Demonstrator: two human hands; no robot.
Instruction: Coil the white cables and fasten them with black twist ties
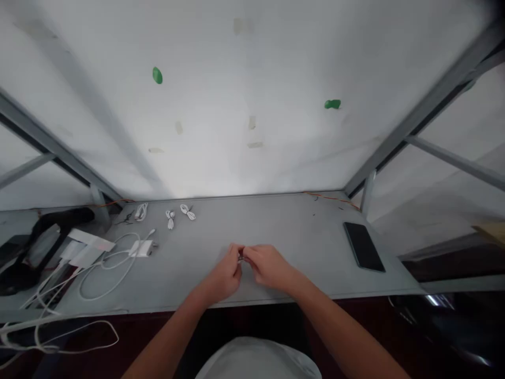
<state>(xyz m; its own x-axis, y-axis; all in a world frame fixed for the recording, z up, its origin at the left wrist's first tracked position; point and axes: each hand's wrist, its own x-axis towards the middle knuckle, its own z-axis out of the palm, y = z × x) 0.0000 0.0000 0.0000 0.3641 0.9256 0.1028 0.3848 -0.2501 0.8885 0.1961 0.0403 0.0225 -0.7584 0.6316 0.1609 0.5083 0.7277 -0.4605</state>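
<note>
My left hand (228,273) and my right hand (263,264) meet over the front middle of the grey tabletop (260,221). Both are closed, with fingertips pinched close together. Between them shows a small thing with a pale and a dark part (241,258); its kind is mostly hidden by the fingers. Farther back on the left lie coiled white cables, a first bundle (141,211), a second bundle (170,219) and a third bundle (188,211), the last two bound round the middle.
A white charger (142,248) with a loose white cable (125,278) lies on the left. White boxes (87,247) and a black strap (63,218) are at the far left. On the right rests a black phone (363,246). Metal frame posts (410,116) flank the white back wall (244,73).
</note>
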